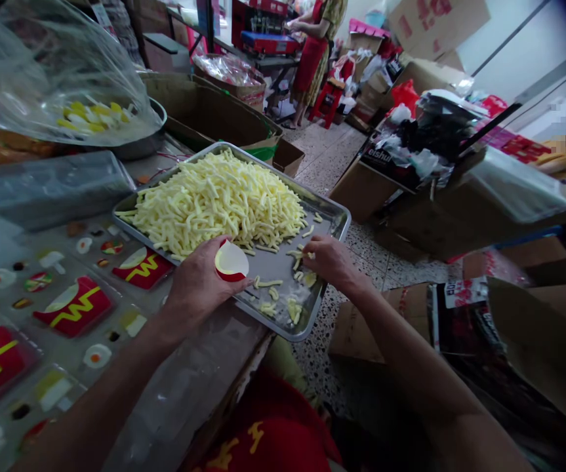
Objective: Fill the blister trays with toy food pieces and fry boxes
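Note:
My left hand (197, 278) is wrapped round a small red and white fries carton (232, 260), its opening tilted toward me. Beside it, a metal tray (329, 226) carries a big heap of pale yellow sticks (223, 200) that look like toy French fries. Over the tray's right part, my right hand (332, 262) has its fingers pinched together on a few of these sticks. More loose sticks (267, 308) lie scattered between the two hands. What is inside the carton cannot be made out.
Flattened red cartons with a yellow zigzag (79, 305) lie in clear packaging on the table at left. Behind are a plastic-covered bowl (157, 121) and an open cardboard box (179, 98). More boxes (381, 321) stand at right. A person in a red apron (309, 59) stands farther back.

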{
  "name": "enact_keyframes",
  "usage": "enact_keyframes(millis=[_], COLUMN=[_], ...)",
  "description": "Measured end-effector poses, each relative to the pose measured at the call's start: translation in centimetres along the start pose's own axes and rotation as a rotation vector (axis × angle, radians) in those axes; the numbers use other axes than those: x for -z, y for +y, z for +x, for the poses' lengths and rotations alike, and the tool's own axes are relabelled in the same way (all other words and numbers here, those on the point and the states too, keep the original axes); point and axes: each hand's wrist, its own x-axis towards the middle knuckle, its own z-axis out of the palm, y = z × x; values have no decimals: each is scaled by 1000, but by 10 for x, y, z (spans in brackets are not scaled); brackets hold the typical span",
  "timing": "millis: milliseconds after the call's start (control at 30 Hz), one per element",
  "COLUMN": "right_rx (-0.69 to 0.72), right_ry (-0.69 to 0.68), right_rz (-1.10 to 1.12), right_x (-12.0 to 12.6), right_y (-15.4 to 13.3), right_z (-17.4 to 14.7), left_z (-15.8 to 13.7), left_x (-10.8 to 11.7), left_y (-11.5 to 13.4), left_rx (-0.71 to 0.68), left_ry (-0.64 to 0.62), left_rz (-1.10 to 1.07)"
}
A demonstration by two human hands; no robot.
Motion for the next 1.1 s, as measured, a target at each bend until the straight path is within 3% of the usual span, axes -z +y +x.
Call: enact_keyframes(millis=[100,233,533,633,767,900,1033,1100], right_rx=[-170,-358,-511,-524,-514,-432,-273,-184], right_ry=[13,-79,-142,-177,-47,89,227,198], right_rz=[366,930,1280,1451,1629,1497,961,738], right_x=[1,15,31,36,26,-1,-11,-7], right_y=[1,3,8,-9,-52,-93,-116,-127], right_z=[0,-2,-1,-2,-1,-3,-4,-1], left_z=[-1,-4,-13,-13,-10,-6,-9,-13], left_x=[4,6,-2,-14,-39,-55,-49,-44], left_y=[-4,3,16,24,34,30,21,18], left_rx=[18,11,0,-34,-79,-69,-83,-113], left_ry=[2,-9,-49,-60,-48,114,255,276], left_rz=[5,4,32,47,29,-1,52,110])
